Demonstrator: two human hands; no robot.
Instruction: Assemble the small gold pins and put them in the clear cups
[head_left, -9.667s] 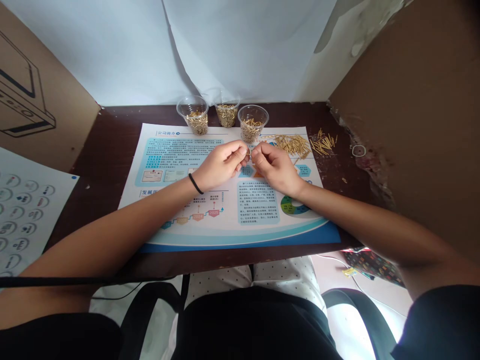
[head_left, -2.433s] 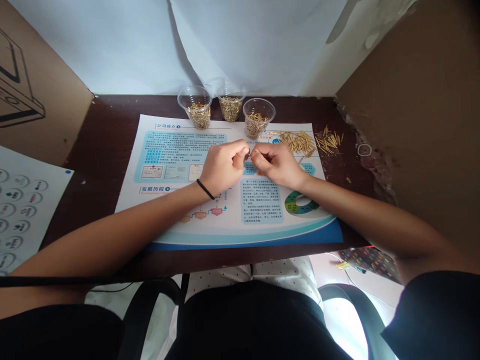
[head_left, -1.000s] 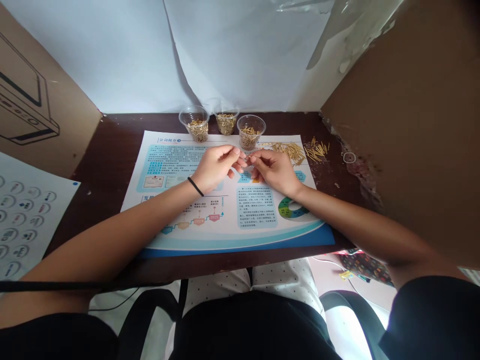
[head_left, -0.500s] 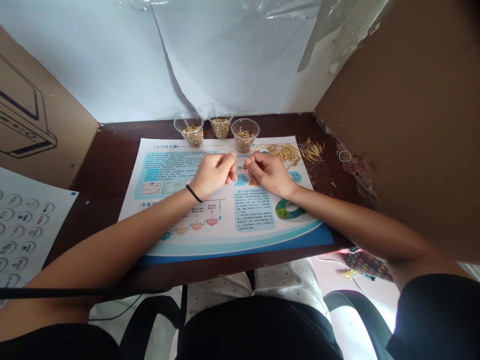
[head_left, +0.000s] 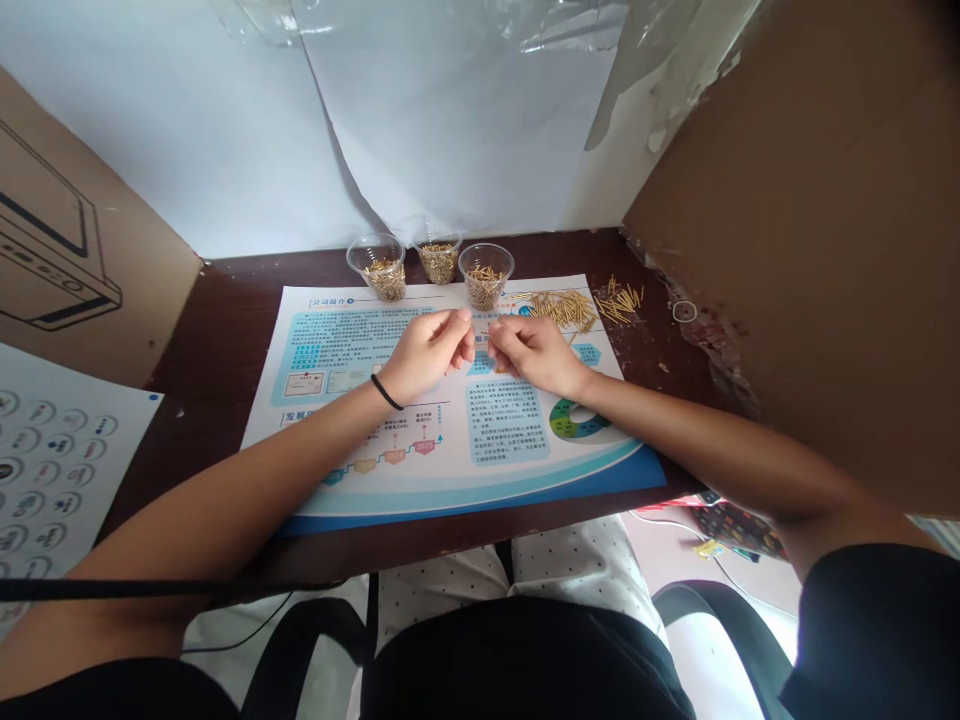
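Note:
My left hand [head_left: 433, 349] is closed, thumb against its curled fingers, over the middle of a printed poster [head_left: 390, 487]. A small gap to its right, my right hand [head_left: 536, 353] is also closed in a pinch. Whatever either hand grips is too small to make out. Just beyond the hands stands a clear plastic cup [head_left: 486, 278] part filled with small brass-coloured pieces. Past my right hand lies a loose pile of thin brass-coloured pins [head_left: 564, 311], with a smaller group of pins [head_left: 621, 300] beside it on the dark wood.
Two more clear cups hold brass-coloured pieces: a left cup [head_left: 378, 270] and a back cup [head_left: 439, 262]. Cardboard walls rise at the left [head_left: 82, 230] and right [head_left: 810, 260]. A sheet with round logos [head_left: 67, 440] lies at the left, and a white ring [head_left: 684, 311] at the right.
The camera view has shifted slightly. Both hands stay closed in nearly the same place, the gap between them about the same. The cups and pins have not moved.

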